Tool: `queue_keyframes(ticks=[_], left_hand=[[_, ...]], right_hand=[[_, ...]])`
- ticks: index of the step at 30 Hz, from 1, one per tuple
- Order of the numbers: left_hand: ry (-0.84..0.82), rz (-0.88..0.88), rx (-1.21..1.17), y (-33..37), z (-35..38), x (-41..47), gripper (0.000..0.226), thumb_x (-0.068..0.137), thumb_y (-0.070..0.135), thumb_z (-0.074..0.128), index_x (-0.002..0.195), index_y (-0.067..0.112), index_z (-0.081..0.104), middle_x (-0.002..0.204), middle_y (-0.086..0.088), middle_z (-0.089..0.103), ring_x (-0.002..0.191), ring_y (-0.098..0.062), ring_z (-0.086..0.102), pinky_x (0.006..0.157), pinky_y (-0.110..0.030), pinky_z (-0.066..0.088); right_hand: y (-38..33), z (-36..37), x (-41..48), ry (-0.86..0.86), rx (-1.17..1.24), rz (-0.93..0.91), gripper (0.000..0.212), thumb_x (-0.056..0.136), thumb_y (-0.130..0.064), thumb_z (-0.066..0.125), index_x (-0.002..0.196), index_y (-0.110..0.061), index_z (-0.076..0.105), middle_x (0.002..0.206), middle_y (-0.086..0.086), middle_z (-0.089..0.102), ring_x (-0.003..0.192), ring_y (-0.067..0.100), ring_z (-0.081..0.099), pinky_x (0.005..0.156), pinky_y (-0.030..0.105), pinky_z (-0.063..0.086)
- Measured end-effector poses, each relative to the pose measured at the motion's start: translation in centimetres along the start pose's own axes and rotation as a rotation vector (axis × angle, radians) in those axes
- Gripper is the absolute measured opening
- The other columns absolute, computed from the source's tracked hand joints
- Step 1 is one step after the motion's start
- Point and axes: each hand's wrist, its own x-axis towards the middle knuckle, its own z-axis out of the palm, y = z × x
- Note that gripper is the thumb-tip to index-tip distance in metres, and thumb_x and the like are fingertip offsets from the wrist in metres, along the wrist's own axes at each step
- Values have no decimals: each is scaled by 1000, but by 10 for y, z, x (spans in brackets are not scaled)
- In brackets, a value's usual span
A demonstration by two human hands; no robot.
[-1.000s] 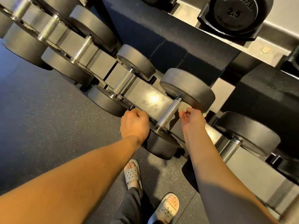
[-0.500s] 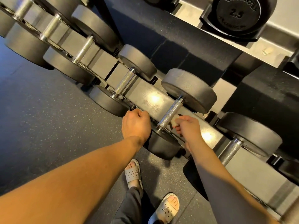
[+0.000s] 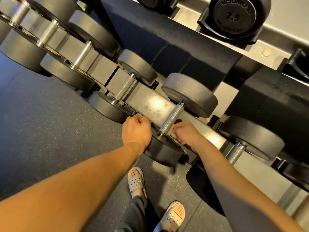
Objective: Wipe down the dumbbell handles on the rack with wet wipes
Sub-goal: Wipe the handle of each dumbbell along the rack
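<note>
most of the wipe point(image 3: 172, 131) is hidden inside the right hand point(image 3: 185, 133); only a pale crumpled edge shows between the fingers and the metal. the left hand point(image 3: 136, 129) is a fist, knuckles up, its fingertips tucked under at the front edge of the rack point(image 3: 150, 106). whether it grips that edge or holds nothing cannot be told. the left wrist covers part of the dumbbell's near head point(image 3: 164, 154). dumbbells at the far left and far right are cut off by the frame.

the right hand pinches the wipe against the right side of the handle point(image 3: 173, 115), close to its near end. a neighbour handle point(image 3: 124, 87) lies just to the left, another point(image 3: 235, 153) to the right, both untouched. above, on an upper shelf, a black head marked 2.5 point(image 3: 234, 15) faces the camera. below, two pale sandals point(image 3: 136, 181) stand on the dark speckled floor point(image 3: 50, 131).

the handle is a knurled chrome bar lying across the rack's rails. its long axis runs from the near head up and right to the far head point(image 3: 190, 94), parallel to its neighbours.
</note>
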Motion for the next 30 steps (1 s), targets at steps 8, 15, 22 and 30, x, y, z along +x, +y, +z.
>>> queue_keyframes(ticks=[8,15,22,30], left_hand=[[8,5,15,2,-1,0,35,95,29,45,62,18,45,79,-3,46,70,-24,44,64,-36,33],[-19,21,-35,-3,1,1,34,90,35,40,58,21,41,71,-3,41,68,-26,40,63,-37,32],[-25,10,-38,-2,0,0,34,92,33,40,61,18,42,73,-3,44,68,-24,40,62,-35,30],[-24,11,-26,-3,1,0,35,92,36,39,66,15,49,77,-3,49,69,-23,46,62,-36,37]], right_hand=[[-4,13,2,217,461,62,27,95,4,47,76,-9,62,64,8,50,52,14,40,44,24,33],[0,12,-3,108,-13,3,17,90,-5,58,81,2,71,69,9,56,63,19,50,61,28,39],[-1,23,-4,197,395,58,34,93,5,47,68,-14,60,62,5,48,52,15,39,41,22,30],[5,24,-17,98,-203,-108,36,93,-13,60,59,-14,50,58,2,45,58,18,44,54,27,32]])
